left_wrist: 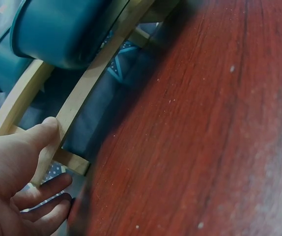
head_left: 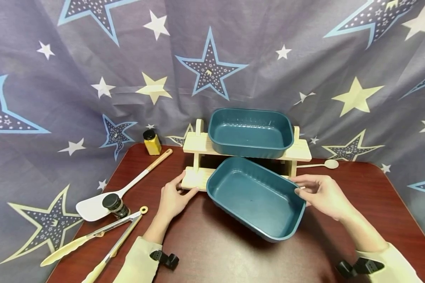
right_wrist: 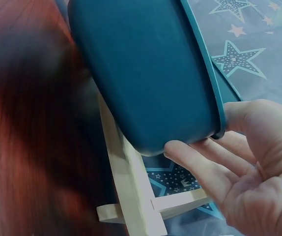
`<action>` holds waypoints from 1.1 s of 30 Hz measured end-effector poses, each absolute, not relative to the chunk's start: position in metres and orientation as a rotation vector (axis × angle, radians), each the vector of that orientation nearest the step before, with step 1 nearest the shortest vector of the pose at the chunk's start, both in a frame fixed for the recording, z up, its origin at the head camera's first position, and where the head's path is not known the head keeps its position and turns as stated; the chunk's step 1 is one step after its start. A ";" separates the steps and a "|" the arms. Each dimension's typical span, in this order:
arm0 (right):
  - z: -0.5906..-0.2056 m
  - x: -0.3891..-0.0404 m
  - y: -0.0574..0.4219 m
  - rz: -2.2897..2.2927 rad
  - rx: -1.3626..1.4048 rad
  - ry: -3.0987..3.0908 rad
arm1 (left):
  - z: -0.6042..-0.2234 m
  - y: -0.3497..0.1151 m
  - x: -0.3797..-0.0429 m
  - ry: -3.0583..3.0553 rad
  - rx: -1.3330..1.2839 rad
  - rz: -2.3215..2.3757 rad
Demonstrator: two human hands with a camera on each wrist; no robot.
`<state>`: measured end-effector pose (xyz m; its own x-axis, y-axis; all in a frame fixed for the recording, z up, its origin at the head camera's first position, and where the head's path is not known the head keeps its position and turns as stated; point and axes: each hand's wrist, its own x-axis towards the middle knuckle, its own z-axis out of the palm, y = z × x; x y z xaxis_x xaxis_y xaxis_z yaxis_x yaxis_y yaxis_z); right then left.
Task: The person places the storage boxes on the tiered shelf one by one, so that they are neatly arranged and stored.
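Note:
A teal rectangular bin (head_left: 256, 198) is tilted at the front of a two-tier wooden rack (head_left: 194, 179). My right hand (head_left: 320, 194) pinches this bin by its right corner; in the right wrist view the thumb is at the rim and the fingers (right_wrist: 200, 164) lie against the outer wall. A second teal bin (head_left: 249, 131) rests on the upper shelf. At the rack's left end, my left hand (head_left: 173, 198) grips the lower plank, with the thumb (left_wrist: 45, 130) on its edge in the left wrist view. Part of the lower shelf is hidden behind the front bin.
Left on the dark red table (head_left: 212, 255) lie a white spatula (head_left: 95, 206), a black-capped jar (head_left: 116, 205) and tongs (head_left: 108, 228). A yellow bottle (head_left: 152, 142) stands at the back left. A pale spoon (head_left: 329, 164) lies behind the rack's right end, before a star-patterned curtain (head_left: 262, 82).

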<state>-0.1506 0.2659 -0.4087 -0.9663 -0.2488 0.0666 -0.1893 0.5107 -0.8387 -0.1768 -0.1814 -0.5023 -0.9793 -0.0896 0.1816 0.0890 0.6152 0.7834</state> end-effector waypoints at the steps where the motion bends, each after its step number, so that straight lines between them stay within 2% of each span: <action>1: -0.409 -0.152 0.265 -1.481 -0.389 2.665 | -0.502 -0.181 -0.177 -2.637 -0.001 -1.295; 33: -0.429 -0.195 0.239 -1.481 -0.296 2.714 | -0.502 -0.181 -0.177 -2.631 0.005 -1.278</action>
